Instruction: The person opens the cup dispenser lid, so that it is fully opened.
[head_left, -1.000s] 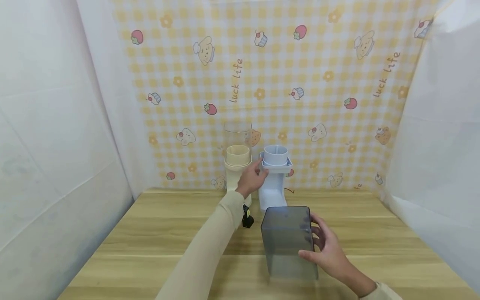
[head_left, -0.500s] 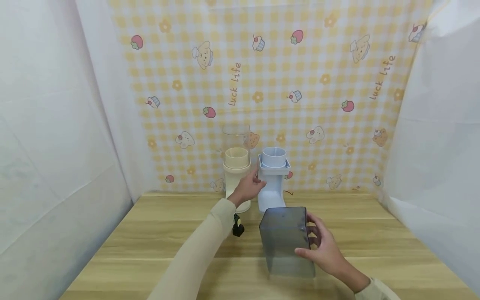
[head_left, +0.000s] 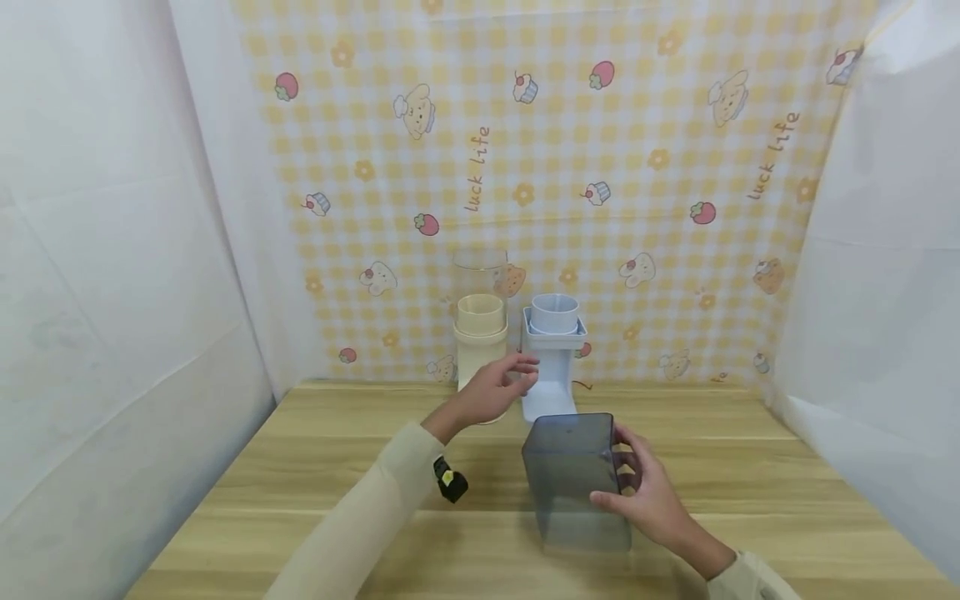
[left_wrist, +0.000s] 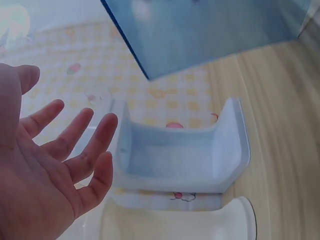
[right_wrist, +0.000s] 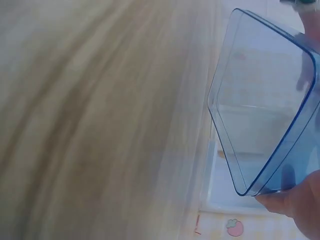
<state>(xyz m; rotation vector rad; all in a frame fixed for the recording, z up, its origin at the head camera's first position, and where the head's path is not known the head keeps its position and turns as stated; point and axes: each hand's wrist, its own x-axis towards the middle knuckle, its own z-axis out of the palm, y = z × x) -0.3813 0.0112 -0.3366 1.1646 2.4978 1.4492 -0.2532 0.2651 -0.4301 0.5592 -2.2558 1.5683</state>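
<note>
My right hand point(head_left: 660, 504) grips a see-through blue-grey rectangular container point(head_left: 573, 479) by its right side, above the tabletop. In the right wrist view, the thumb and fingers hold opposite sides of the container point(right_wrist: 295, 155). Behind it stands a pale blue dispenser-like stand point(head_left: 551, 367) with a square tray top and a round cup on it. My left hand point(head_left: 491, 390) is just left of this stand and in front of a cream stand point(head_left: 472, 354). In the left wrist view, the left hand point(left_wrist: 55, 165) has spread, loosely bent fingers with nothing in them.
A clear cylinder point(head_left: 480, 271) tops the cream stand. Both stands are at the back of the wooden table point(head_left: 337, 467), before a yellow checked cloth point(head_left: 420, 167). White sheets point(head_left: 112, 250) hang at the sides. A short red wire point(head_left: 582, 385) shows beside the pale blue stand.
My left hand has come away from the pale blue stand's top edge, moving lower and nearer me. The right hand and the container have barely moved.
</note>
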